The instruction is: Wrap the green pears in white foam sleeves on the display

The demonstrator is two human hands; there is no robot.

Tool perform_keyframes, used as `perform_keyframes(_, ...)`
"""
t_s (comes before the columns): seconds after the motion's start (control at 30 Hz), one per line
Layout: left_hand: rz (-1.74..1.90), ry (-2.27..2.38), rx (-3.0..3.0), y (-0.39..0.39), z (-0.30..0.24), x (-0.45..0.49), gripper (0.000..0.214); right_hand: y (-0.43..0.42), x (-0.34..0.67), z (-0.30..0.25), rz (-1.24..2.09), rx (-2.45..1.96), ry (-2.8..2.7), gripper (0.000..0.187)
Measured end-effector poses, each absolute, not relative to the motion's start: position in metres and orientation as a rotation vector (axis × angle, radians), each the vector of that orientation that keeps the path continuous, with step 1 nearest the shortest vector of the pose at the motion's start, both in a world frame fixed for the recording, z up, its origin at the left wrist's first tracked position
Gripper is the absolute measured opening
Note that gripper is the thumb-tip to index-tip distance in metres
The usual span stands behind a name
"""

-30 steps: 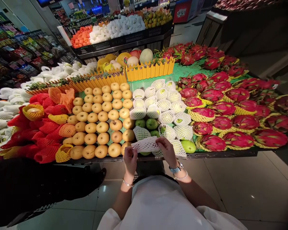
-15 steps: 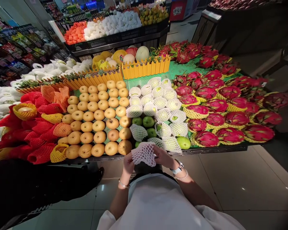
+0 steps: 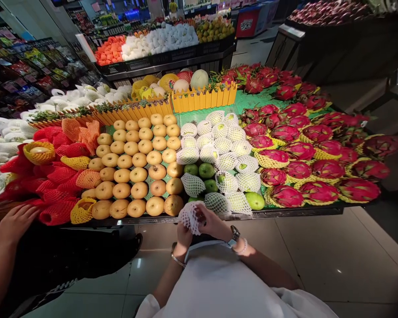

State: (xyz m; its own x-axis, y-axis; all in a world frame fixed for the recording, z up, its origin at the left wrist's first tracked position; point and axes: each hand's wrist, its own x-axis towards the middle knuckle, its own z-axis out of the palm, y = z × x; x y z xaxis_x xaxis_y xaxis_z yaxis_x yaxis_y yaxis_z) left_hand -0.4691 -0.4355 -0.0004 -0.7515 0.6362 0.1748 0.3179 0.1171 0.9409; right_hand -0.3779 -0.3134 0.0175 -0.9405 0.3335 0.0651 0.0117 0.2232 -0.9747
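Observation:
A white foam fruit net [image 3: 190, 216] is held up in front of my body, at the near edge of the fruit display. My left hand [image 3: 185, 236] grips its lower left side. My right hand [image 3: 214, 224] closes on its right side, fingers curled at the mesh. Whether a fruit sits inside the net I cannot tell. Just beyond lie bare green fruits [image 3: 206, 170] and several pale green fruits in white foam nets [image 3: 236, 182]. A loose-looking white net [image 3: 193, 184] rests among them.
Rows of round tan pears [image 3: 138, 173] lie left of the netted fruit, dragon fruit [image 3: 298, 170] to the right. At far left, another person's hand [image 3: 18, 221] rests by red foam nets [image 3: 58, 176]. A yellow picket fence [image 3: 204, 100] stands behind.
The foam net has gone from spread flat between my hands to a bunched, rounded shape, and my hands have come closer together. Another person's hand has appeared at far left.

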Motion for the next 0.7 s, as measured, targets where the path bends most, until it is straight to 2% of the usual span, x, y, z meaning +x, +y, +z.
perform_keyframes(0.17, 1.792, 2.148, 0.770, -0.440, -0.013, -0.472, 0.026, -0.341, -0.383, 0.002, 1.828, -0.423, -1.941, 0.048)
perform_keyframes(0.33, 1.948, 2.072, 0.613, -0.439, -0.026, -0.473, 0.034, -0.343, -0.381, 0.001, 1.985, -0.269, -1.659, 0.033)
perform_keyframes(0.47, 2.092, 1.999, 0.448, -0.434, -0.033, -0.469, 0.034, -0.341, -0.381, -0.004, 1.717, -0.260, -1.693, 0.011)
perform_keyframes(0.6, 2.333, 1.772, 0.145, -0.424, -0.023, -0.465, 0.034, -0.336, -0.381, -0.007, 1.364, -0.213, -1.916, 0.019)
perform_keyframes(0.7, 2.451, 1.766, 0.020, -0.423, -0.015, -0.470, 0.032, -0.332, -0.381, -0.005, 1.169, -0.045, -2.129, 0.028)
